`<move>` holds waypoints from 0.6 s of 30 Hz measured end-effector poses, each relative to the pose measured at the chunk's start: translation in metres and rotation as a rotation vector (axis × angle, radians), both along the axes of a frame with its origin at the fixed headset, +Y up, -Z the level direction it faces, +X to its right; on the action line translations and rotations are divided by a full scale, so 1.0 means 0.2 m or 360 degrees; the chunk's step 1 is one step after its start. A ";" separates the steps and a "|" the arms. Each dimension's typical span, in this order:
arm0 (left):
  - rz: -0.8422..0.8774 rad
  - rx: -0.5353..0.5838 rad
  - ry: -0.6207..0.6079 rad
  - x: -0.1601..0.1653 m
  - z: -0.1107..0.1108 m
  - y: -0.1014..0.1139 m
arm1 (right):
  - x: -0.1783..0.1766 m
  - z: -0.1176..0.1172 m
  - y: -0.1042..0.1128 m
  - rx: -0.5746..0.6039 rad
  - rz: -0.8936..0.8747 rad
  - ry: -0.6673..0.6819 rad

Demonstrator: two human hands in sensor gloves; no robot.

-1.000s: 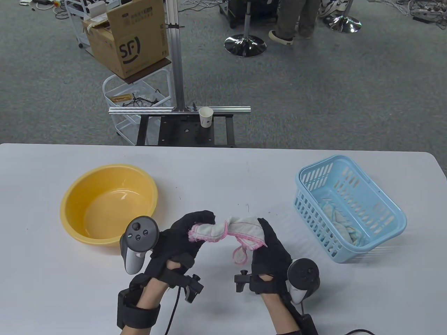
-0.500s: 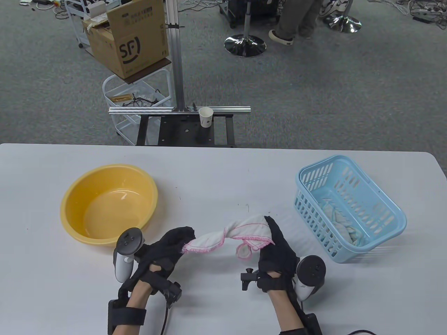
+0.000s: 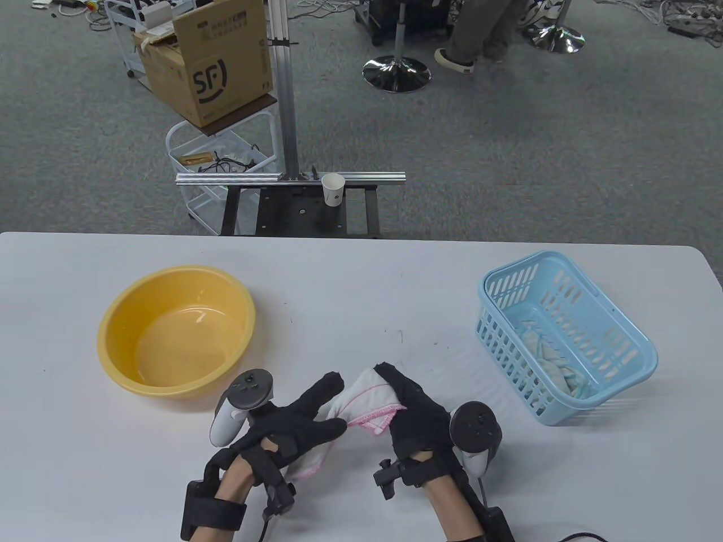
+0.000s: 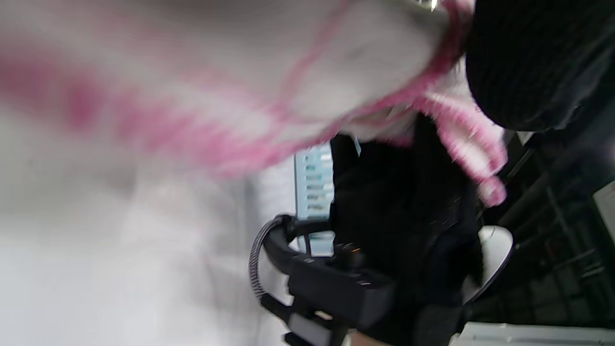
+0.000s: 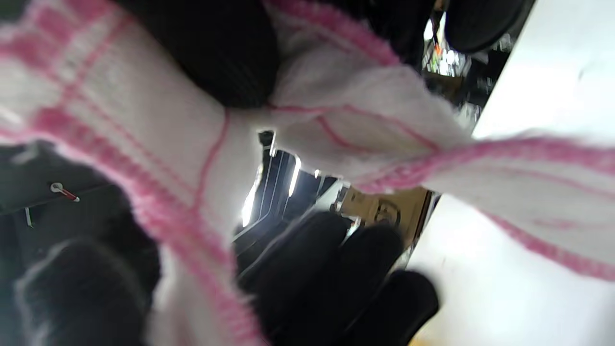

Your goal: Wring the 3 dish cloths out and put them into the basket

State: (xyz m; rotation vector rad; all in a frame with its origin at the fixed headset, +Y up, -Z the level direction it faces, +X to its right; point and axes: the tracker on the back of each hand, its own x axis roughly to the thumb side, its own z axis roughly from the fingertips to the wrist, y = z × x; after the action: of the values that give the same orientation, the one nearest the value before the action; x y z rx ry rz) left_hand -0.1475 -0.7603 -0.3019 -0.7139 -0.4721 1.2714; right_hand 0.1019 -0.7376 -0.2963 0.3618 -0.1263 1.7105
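A white dish cloth with pink edging [image 3: 370,402] is bunched between both gloved hands near the table's front edge. My left hand [image 3: 334,407] grips its left part, and a loose end [image 3: 308,460] hangs out below the palm. My right hand [image 3: 398,395] curls over the cloth's right part. The cloth [image 4: 192,96] fills the left wrist view as a blur, and the cloth [image 5: 360,120] also covers most of the right wrist view. A light blue basket [image 3: 632,370] stands at the right and holds crumpled pale cloths [image 3: 556,355].
A yellow basin [image 3: 121,316] with water in it sits at the left of the table. Beyond the far edge are a metal frame with a paper cup [image 3: 333,188], a cardboard box [image 3: 206,62] and a person's legs [image 3: 480,28].
The hands have come close together and toward the table's front edge. The cloth, stretched and twisted between them before, is now bunched, with an end hanging under the left hand.
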 end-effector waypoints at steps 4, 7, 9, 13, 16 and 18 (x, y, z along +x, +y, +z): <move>0.0106 -0.0130 -0.0072 0.03 0.00 -0.06 | -0.04 0.00 -0.03 -0.0177 -0.0237 0.0175; 0.0252 -0.0309 -0.0212 0.06 0.01 -0.11 | -0.05 -0.01 -0.05 -0.0232 -0.0264 0.0225; 0.0314 -0.0390 -0.0264 0.08 0.01 -0.13 | -0.05 -0.01 -0.06 -0.0247 -0.0260 0.0236; 0.0385 -0.0463 -0.0275 0.12 0.01 -0.15 | -0.05 -0.01 -0.06 -0.0224 -0.0201 0.0240; 0.0349 -0.0484 -0.0224 0.12 0.01 -0.15 | -0.05 0.00 -0.05 -0.0195 -0.0132 0.0236; 0.0241 -0.0435 -0.0190 0.11 0.01 -0.14 | -0.04 0.00 -0.03 -0.0168 -0.0071 0.0236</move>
State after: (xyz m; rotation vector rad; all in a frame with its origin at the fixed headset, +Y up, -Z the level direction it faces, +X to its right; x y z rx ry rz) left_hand -0.1262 -0.7879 -0.3001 -1.0033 -0.4601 1.4576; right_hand 0.0930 -0.7443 -0.2969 0.4029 0.0636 1.6333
